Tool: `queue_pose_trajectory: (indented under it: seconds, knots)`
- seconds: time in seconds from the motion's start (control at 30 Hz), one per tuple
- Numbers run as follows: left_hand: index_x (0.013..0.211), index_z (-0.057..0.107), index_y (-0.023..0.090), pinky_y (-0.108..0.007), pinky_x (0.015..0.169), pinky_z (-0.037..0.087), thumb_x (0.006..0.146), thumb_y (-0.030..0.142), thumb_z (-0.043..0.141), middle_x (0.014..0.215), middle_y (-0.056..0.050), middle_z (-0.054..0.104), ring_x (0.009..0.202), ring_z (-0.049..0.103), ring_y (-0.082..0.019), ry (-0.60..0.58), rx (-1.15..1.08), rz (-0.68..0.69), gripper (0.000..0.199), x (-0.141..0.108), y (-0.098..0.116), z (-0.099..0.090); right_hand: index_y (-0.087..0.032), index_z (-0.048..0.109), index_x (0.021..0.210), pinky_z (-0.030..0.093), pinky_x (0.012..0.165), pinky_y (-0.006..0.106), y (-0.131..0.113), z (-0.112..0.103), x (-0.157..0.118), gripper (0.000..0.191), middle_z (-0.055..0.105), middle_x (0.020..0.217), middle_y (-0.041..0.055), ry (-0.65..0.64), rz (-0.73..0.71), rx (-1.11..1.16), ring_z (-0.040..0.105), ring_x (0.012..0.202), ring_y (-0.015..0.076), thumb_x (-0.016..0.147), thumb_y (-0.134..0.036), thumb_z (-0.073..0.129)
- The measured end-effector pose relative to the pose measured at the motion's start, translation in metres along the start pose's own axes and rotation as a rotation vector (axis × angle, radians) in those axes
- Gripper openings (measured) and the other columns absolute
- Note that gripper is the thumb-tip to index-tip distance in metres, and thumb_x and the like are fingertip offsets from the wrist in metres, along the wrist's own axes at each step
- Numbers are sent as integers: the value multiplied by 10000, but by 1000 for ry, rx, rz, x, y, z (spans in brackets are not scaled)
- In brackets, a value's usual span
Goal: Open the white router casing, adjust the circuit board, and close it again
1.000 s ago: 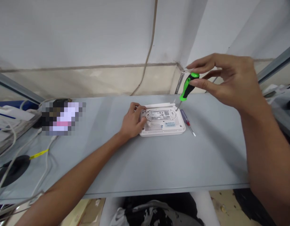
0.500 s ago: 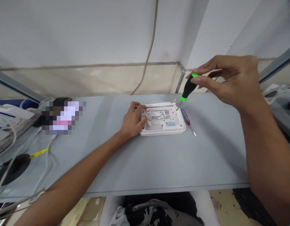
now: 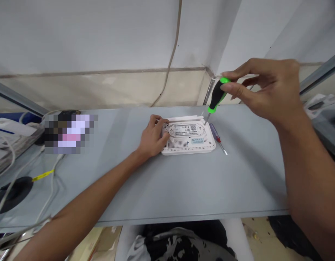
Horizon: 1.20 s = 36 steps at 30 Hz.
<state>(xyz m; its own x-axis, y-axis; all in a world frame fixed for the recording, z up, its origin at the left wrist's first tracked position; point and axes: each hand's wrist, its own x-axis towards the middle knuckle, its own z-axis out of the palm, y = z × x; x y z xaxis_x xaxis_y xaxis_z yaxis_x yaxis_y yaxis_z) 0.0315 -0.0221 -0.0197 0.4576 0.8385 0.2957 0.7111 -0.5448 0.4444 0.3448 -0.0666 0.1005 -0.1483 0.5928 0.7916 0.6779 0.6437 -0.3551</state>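
Note:
A white router-like box [image 3: 197, 141] lies underside up on the table, with vent holes and printed labels showing. My left hand [image 3: 154, 136] grips its left end, fingers curled over the far corner and thumb on the surface. With the fingertips and thumb of my right hand [image 3: 268, 85] I hold the upper end of a black and green screwdriver [image 3: 217, 95]. Its shaft slants down to the box's far right corner, where the tip meets a hole. A second screwdriver [image 3: 218, 138], purple-handled with a red collar, rests just right of the box.
On the grey table [image 3: 167, 192], cables [image 3: 51, 188] and a black round base [image 3: 16, 195] lie at the left. A blurred-out patch hides something behind them. White devices [image 3: 12, 130] are stacked at the far left. A wall stands behind the table.
My right fingers have shifted slightly around the top of the screwdriver, and its handle shows turned, with more green visible. My left hand stays on the box.

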Motion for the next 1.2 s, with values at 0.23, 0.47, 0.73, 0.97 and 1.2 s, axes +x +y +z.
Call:
queue_pose_trajectory:
  seconds: [0.23,0.47,0.73,0.97,1.2]
  knots:
    - [1265,621,201,-578,970,607,885,299,463,1295,-141,508,1159,618,-335,-4,4,8,424,1,0,0,-286,744,967,646,595,356,2,0,4,338,826,1115,35,-42,46,33,778,1125,339,752,-436,957]
    - [1260,618,206,-564,973,603,882,281,472,1281,-132,507,1138,618,-325,6,5,22,412,2,-1,1,-271,759,937,655,630,389,-2,5,0,173,813,977,10,-9,3,-35,793,903,251,893,-416,843]
    - [1264,622,199,-568,984,590,884,288,472,1282,-136,508,1148,613,-327,2,8,13,418,2,0,0,-277,740,897,674,699,409,-4,7,-1,134,823,1057,0,12,33,105,763,1175,322,864,-283,870]
    - [1277,625,207,-566,984,589,879,293,464,1288,-137,507,1158,611,-322,4,4,16,438,2,-1,0,-351,813,951,639,681,385,-11,4,0,90,788,1036,-3,-14,26,106,750,961,239,877,-361,863]
    - [1276,627,184,-584,975,592,877,297,454,1279,-146,505,1139,618,-330,-2,4,4,449,2,0,0,-404,789,1156,569,633,344,2,0,4,367,771,1014,12,-66,38,143,746,968,241,813,-417,918]
